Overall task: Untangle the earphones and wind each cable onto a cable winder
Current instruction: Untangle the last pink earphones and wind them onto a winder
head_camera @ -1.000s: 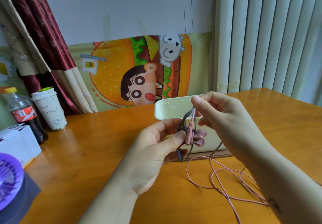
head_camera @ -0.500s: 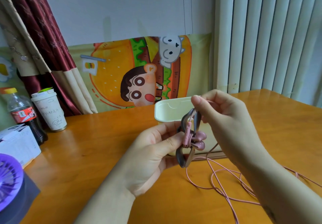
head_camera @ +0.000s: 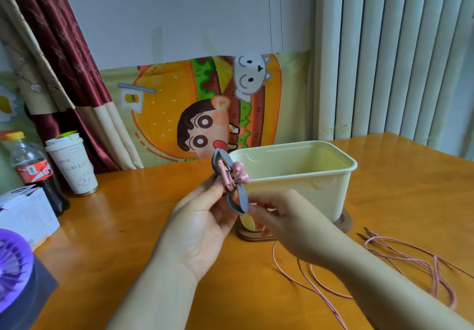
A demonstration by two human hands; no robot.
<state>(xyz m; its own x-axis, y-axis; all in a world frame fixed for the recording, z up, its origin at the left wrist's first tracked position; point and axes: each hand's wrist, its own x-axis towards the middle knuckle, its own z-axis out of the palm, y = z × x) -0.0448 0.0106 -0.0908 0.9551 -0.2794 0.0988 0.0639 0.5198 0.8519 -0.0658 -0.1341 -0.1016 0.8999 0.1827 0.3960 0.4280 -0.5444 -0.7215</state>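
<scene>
Head view: grey cable winder (head_camera: pixel 242 196), pink earbuds (head_camera: pixel 242 174) at its waist, is held upright above the bench (head_camera: pixel 128 227), before a cream box (head_camera: pixel 320 183). The left hand (head_camera: pixel 202 222) grip pinches its middle, the right hand (head_camera: pixel 289 227) grip its lower end. Pink cable (head_camera: pixel 435 273) trails across the bench.

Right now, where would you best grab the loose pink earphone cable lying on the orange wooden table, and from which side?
Probably the strand of pink earphone cable just below the right hand, pinched from above: it lies flat on the orange wooden table and runs up toward the grey loop-shaped cable winder.
</scene>
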